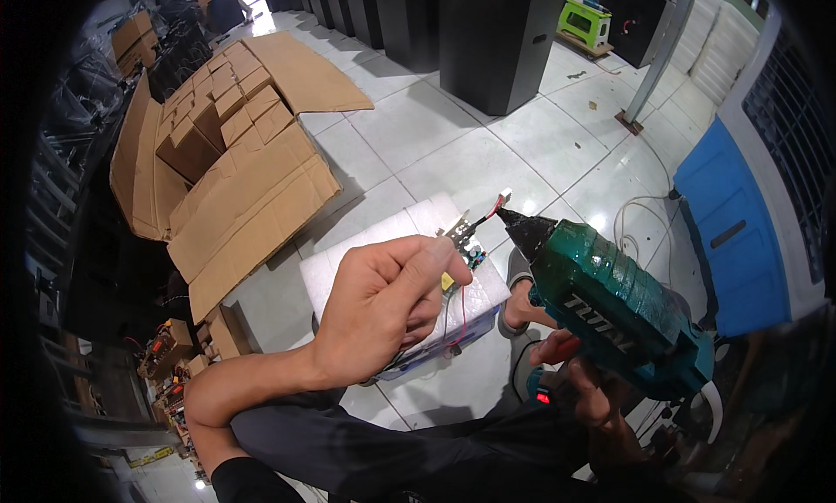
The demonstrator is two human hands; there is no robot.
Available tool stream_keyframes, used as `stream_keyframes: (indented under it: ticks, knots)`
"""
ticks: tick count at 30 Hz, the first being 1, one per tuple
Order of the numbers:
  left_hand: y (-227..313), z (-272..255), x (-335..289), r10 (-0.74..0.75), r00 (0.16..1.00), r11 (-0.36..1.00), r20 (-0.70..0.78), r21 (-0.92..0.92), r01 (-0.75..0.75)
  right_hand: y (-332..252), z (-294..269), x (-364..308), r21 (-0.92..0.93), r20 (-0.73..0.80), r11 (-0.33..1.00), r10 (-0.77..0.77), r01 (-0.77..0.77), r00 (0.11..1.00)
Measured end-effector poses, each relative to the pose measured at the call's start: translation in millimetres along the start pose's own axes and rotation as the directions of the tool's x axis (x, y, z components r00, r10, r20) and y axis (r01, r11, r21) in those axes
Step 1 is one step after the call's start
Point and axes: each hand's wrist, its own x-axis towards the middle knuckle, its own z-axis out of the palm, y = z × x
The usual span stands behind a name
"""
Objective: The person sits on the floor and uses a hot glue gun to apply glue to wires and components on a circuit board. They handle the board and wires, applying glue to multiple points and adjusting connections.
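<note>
Fingers (440,257) of left hand (383,307) pinch circuit board (466,242) at drill (610,303) tip.

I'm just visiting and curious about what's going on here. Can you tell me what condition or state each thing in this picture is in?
Left hand: closed, pinching the small circuit board.
Small circuit board: held up, red and black wires trailing.
Right hand: gripping the green power tool.
Green power tool: tip close to the board; red light showing near its handle.
White foam block: lying on the floor.
Cardboard boxes: opened and flattened.

circuit board (466,246) mostly hidden by left hand (383,307), drill handle covered
</note>
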Motion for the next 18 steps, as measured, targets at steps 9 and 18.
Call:
stream_keyframes:
  ticks: [9, 18]
  knots:
    - [0.9, 0.2, -0.5, -0.006, 1.000, 1.000, -0.008, -0.001, 0.006, -28.6, 32.6, 8.9, -0.238, 0.034, 0.942, -0.237, 0.238, 0.971]
    - [0.8, -0.2, -0.7, -0.010, 1.000, 1.000, 0.009, -0.003, 0.010, -24.3, 22.2, 5.7, -0.151, 0.073, 0.983, -0.095, 0.105, 0.993]
